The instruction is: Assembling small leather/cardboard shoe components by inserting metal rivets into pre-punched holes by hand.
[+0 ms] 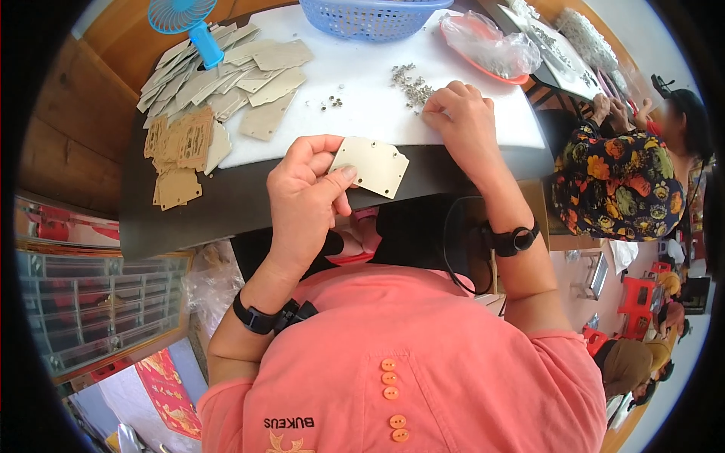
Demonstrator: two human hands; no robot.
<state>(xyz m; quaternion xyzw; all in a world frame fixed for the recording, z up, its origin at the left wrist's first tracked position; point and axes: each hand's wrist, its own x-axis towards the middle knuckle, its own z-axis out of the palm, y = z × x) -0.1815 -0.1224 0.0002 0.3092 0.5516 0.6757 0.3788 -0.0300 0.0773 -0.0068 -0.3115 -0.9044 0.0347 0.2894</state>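
Observation:
My left hand [306, 177] holds a flat cream plate [374, 167] at the table's near edge, thumb on top and fingers beneath. The plate has small holes along its rim, and some carry metal-looking rings. To the right, my right hand [464, 124] is bent over the white work surface with thumb and forefinger pinched together. Whatever is between those fingertips is too small to make out. Just beyond them lies a loose heap of small metal pieces [410, 84]. A few more small metal pieces [331, 103] lie farther left.
Many similar plates [264, 87] are piled at the left, with brown printed pieces [185, 140] in front. A blue fan [202, 44] stands among them. At the back are a blue basket [370, 23] and a red tray [517, 78] holding a plastic bag. Another person [623, 181] sits at the right.

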